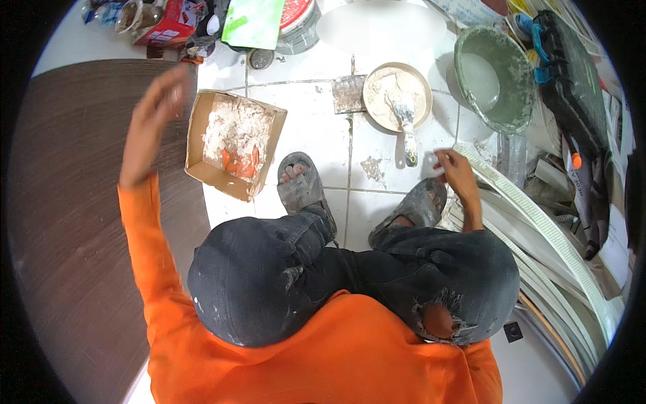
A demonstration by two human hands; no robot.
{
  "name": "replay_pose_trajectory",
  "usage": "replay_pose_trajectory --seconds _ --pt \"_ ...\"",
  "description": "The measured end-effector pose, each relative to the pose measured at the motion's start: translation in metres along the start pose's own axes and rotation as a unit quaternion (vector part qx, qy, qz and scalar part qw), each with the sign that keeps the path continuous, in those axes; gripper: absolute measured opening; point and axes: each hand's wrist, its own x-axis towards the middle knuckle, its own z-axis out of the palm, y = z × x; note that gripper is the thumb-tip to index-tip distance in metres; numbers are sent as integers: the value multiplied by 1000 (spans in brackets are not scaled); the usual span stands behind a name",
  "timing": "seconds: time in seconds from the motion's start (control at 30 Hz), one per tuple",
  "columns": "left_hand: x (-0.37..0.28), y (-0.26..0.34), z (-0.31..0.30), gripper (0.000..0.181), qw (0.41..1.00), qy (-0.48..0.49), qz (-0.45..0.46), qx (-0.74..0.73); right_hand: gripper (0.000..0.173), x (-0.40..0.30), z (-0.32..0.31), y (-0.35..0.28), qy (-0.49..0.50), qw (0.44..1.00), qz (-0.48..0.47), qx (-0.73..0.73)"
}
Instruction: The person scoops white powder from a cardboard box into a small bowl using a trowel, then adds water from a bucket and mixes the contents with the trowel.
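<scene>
My left hand (155, 121) is blurred, raised over the dark wood-grain panel, left of a cardboard box (195, 139). Its fingers reach forward and no object shows in them. Inside the box lie crumbly off-white material (237, 118) and orange pieces (241, 162). My right hand (456, 169) hangs near my right sandal (419, 204), fingers loosely bent and holding nothing. Ahead of it a putty knife (405, 121) rests in a round bowl (372, 116) of pale paste, its handle over the rim. A stained flat scraper blade (348, 94) lies against the bowl's left side.
A green bucket (522, 96) with cloudy liquid stands at right, beside a black case (570, 91). Curved white strips (540, 212) sweep along my right side. The wood-grain panel (75, 202) spans the left. A red-lidded tub (298, 30) stands ahead on the white tiles.
</scene>
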Motion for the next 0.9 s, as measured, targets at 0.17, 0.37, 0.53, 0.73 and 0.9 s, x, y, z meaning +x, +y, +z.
replay_pose_trajectory --seconds 0.17,0.37,0.53,0.73,0.9 --pt "128 -94 -37 78 992 116 -23 38 31 20 36 -13 -262 959 103 -12" --pt "186 -126 6 60 987 56 -136 -58 25 -4 64 20 -44 950 117 285" --pt "173 -77 41 57 977 50 -179 -109 27 -1 61 2 56 982 50 171" --pt "124 -77 24 26 934 67 -144 -321 39 8 36 -45 -117 989 90 27" --pt "86 -61 58 18 781 51 -57 -620 46 -42 18 -111 -289 955 43 -48"
